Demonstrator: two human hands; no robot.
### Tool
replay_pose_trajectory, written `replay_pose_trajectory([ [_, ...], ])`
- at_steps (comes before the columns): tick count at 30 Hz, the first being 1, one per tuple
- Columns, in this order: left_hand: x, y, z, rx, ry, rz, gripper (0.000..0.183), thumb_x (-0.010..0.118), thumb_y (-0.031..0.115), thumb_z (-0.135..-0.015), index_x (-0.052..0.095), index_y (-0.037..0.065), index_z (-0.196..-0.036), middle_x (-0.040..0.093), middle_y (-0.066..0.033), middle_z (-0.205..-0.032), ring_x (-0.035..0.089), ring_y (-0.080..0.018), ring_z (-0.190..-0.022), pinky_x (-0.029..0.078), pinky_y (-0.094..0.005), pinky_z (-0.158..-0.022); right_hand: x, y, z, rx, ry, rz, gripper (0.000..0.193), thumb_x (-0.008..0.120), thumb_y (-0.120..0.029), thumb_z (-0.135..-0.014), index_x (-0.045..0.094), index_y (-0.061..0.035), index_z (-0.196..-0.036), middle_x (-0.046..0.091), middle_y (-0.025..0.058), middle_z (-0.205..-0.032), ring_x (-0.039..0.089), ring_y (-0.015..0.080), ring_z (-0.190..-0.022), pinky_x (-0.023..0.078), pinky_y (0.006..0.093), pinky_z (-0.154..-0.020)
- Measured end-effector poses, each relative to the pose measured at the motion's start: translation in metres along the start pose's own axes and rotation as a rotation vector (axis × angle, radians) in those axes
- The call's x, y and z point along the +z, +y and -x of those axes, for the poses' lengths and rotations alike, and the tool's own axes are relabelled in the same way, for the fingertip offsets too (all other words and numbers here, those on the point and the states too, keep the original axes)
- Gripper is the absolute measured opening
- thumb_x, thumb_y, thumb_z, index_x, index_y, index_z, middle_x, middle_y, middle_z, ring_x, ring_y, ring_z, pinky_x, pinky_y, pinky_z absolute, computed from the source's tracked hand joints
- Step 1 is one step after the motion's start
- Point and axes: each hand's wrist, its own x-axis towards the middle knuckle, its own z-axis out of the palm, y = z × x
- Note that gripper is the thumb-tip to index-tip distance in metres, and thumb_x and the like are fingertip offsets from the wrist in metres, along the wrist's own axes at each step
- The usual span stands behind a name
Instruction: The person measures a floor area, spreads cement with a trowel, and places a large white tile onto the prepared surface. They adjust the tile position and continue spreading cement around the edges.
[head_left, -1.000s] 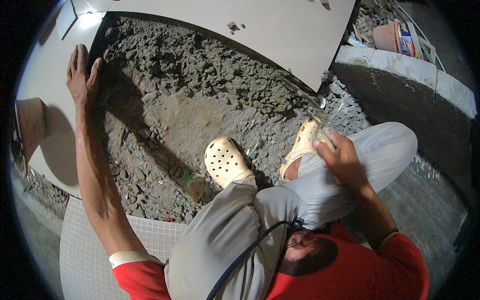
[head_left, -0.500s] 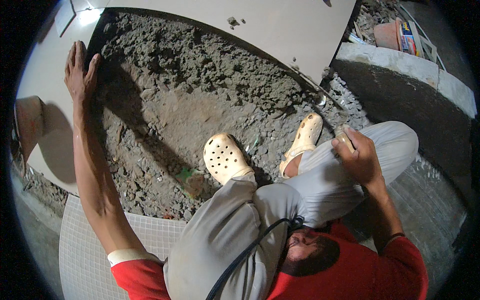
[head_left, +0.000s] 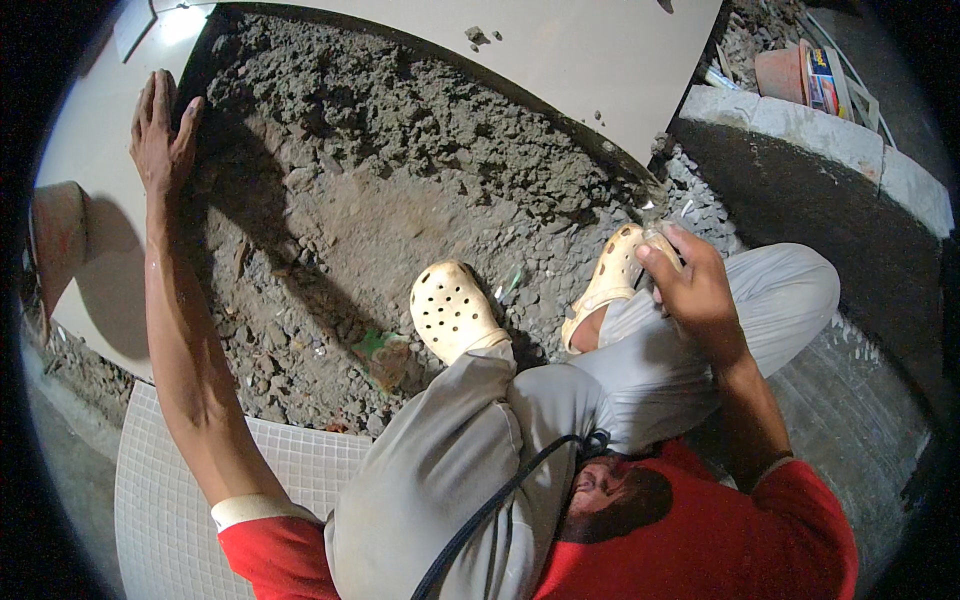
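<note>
Right hand (head_left: 697,285): fingers clamped on the tool (head_left: 661,246), its handle now farther forward and leftward than half a second ago; the blade beyond the fingertips is indistinct. Just left of these fingers, a shoe (head_left: 607,268). Left hand (head_left: 163,150): fingers straight, thumb apart, placed at the tile's (head_left: 100,165) edge as before. Between and ahead of both hands' fingers, rough mortar (head_left: 400,120).

A red shirt (head_left: 720,530), grey trousers (head_left: 420,470) with a black cord (head_left: 510,485), and perforated cream clogs (head_left: 447,318) are worn.
</note>
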Motion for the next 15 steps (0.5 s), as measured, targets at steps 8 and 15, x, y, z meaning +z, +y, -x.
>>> replay_pose_trajectory([
  [8, 0.004, -0.005, -0.001, 0.041, 0.012, -0.010, 0.073, 0.053, 0.061, -0.097, 0.038, 0.020, -0.156, 0.037, -0.0081, -0.161, 0.032, -0.0283, -0.149, 0.027, -0.0462, -0.121, -0.026, -0.010, 0.024, 0.219, -0.105, -0.176, 0.047, 0.075, -0.022, -0.089, 0.061, 0.0123, -0.118, 0.068, 0.0230, -0.097, 0.070, 0.0227, -0.089, 0.054, 0.0300, -0.084],
  [15, 0.002, -0.005, -0.002, 0.017, -0.005, 0.010, 0.073, 0.054, 0.060, -0.097, 0.040, 0.019, -0.156, 0.038, -0.0093, -0.160, 0.032, -0.0301, -0.149, 0.028, -0.0455, -0.121, 0.009, -0.016, -0.013, -0.439, 0.073, 0.194, 0.044, 0.072, -0.026, -0.092, 0.063, 0.0085, -0.118, 0.066, 0.0168, -0.087, 0.066, 0.0166, -0.083, 0.052, 0.0279, -0.074],
])
